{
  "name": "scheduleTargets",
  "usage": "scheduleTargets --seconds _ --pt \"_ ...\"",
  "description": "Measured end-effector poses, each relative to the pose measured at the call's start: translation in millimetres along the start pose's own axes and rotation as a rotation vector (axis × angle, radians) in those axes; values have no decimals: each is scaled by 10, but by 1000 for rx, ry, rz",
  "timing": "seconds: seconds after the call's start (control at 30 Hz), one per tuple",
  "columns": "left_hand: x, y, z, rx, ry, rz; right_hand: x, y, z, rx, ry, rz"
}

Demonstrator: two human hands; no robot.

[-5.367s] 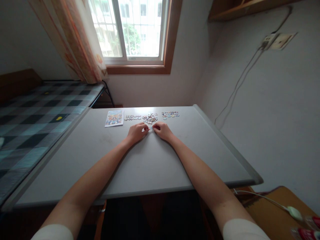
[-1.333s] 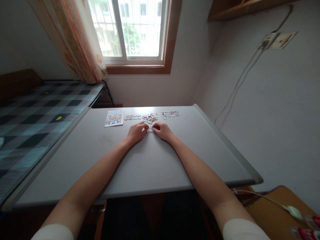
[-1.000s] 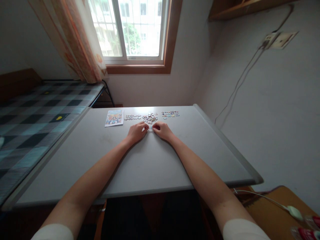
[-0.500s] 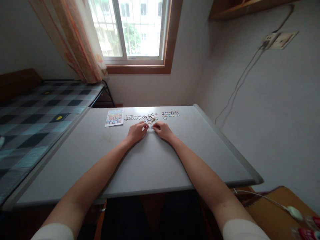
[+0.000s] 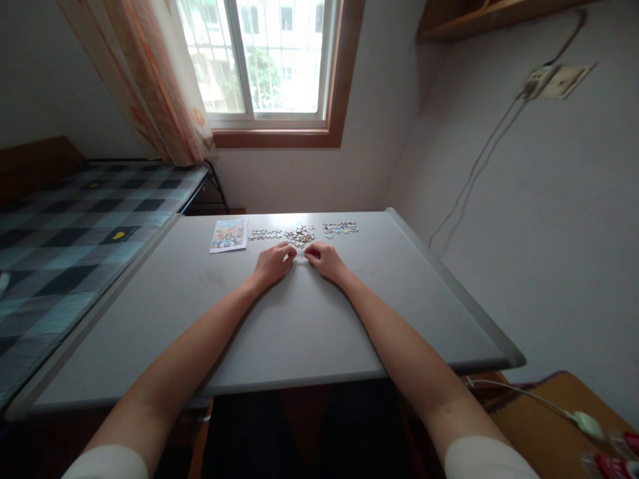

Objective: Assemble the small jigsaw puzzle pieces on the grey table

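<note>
My left hand (image 5: 275, 261) and my right hand (image 5: 323, 257) rest on the table, fingertips pinched and facing each other with a small gap between. In that gap shows a tiny light-blue jigsaw puzzle piece (image 5: 301, 253), at the fingertips of both hands. Just beyond lies a loose heap of jigsaw pieces (image 5: 299, 235). Left of the heap, more puzzle pieces (image 5: 265, 235) lie in rows, and another group of pieces (image 5: 341, 228) is spread to the right. A printed picture sheet (image 5: 228, 236) lies flat at the left.
The light grey table (image 5: 299, 332) has raised edges along its sides. A bed with a checked cover (image 5: 110, 199) stands at the left, a window (image 5: 279, 60) ahead. Right of the table, a cable (image 5: 466, 179) hangs on the wall, and a brown stool (image 5: 554, 412) bears a white plug.
</note>
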State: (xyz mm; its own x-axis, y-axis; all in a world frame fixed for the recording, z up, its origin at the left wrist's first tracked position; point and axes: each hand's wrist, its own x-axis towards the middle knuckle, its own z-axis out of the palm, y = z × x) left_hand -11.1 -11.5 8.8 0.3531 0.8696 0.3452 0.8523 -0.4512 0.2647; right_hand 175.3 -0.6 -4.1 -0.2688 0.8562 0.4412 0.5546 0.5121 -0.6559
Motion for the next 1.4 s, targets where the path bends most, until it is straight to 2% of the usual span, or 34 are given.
scheduleTargets --seconds 0.7,0.93,1.4 --pt "-1 -47 30 -13 13 34 -11 -9 -8 11 -16 -7" --pt "3 -37 23 28 22 -8 -8 -6 -9 13 -13 10" --pt "8 -36 35 28 29 4 -6 -3 -5 8 -8 -15"
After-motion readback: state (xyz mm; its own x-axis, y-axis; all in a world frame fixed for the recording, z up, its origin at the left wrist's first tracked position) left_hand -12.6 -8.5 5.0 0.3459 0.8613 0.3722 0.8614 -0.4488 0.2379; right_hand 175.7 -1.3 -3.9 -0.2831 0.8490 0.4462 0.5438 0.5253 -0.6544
